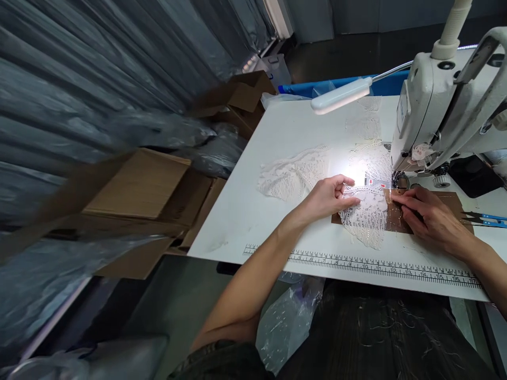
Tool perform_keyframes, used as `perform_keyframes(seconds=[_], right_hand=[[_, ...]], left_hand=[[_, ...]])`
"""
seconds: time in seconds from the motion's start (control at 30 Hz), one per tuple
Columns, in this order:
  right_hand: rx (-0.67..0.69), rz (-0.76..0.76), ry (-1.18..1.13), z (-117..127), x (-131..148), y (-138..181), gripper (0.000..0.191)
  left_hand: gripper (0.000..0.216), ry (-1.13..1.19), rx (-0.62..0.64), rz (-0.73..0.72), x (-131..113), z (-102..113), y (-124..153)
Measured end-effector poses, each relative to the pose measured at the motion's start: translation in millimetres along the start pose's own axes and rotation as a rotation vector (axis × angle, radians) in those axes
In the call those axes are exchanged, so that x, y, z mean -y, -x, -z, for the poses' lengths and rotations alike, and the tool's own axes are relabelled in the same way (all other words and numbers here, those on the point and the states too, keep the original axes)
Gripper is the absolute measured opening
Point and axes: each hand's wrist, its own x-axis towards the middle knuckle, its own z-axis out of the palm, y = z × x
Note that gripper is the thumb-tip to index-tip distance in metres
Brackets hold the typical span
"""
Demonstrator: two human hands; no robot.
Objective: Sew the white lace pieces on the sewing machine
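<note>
A white lace piece with fringe (366, 219) lies at the front of the sewing machine (420, 111), its upper edge close to the needle area. My left hand (327, 199) has the lace's left edge between thumb and fingers. On the other side, my right hand (430, 216) has its fingers bent together, with the fingertips at the lace's right edge just below the presser foot (397, 180). Whatever those fingertips pinch is too small to make out. Under the lace and right hand runs a brown strip (446, 200). More white lace (293, 171) rests left of the machine.
Blue-handled thread snips (487, 219) lie at the right, below a dark phone-like slab (475, 176). A lit lamp (340, 96) hangs over the white table (233, 211), whose front edge bears a printed ruler (364, 265). Cardboard boxes (138, 184) stand left.
</note>
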Motion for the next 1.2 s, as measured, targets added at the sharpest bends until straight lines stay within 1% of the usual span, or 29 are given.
perform_keyframes(seconds=[0.17,0.3,0.47,0.63,0.77,0.93,1.03,1.13,1.2], right_hand=[[-0.033,0.07,0.066,-8.2,-1.2,0.9,0.041],[-0.044,0.079,0.115,-12.6,0.6,0.2,0.039],[-0.049,0.033,0.085,-10.6,2.2,1.9,0.038],[-0.019,-0.021,-0.07,-3.7,1.1,2.7,0.042],[-0.034,-0.016,-0.055,-3.5,1.7,1.8,0.041],[-0.042,-0.022,-0.018,-4.3,2.6,2.2,0.04],[-0.042,0.032,-0.004,-3.0,3.9,3.1,0.04],[-0.003,0.113,0.015,-2.5,5.3,4.2,0.037],[0.018,0.141,0.036,-3.1,5.6,4.9,0.036]], left_hand=[[0.034,-0.054,0.012,-0.035,-1.0,-2.4,2.8],[0.032,-0.121,0.004,-0.071,-2.5,-3.2,3.8],[0.032,-0.118,-0.009,-0.067,-0.9,-0.6,2.9],[0.032,-0.024,0.007,-0.037,1.8,0.6,0.7],[0.033,-0.016,0.013,0.004,0.3,0.5,0.5],[0.036,-0.02,0.011,0.002,-1.1,1.9,0.8],[0.037,0.008,0.018,0.01,-1.1,2.6,0.6],[0.036,0.023,0.014,0.018,-1.1,2.3,0.0],[0.035,0.022,0.002,0.017,-1.2,1.6,-0.6]])
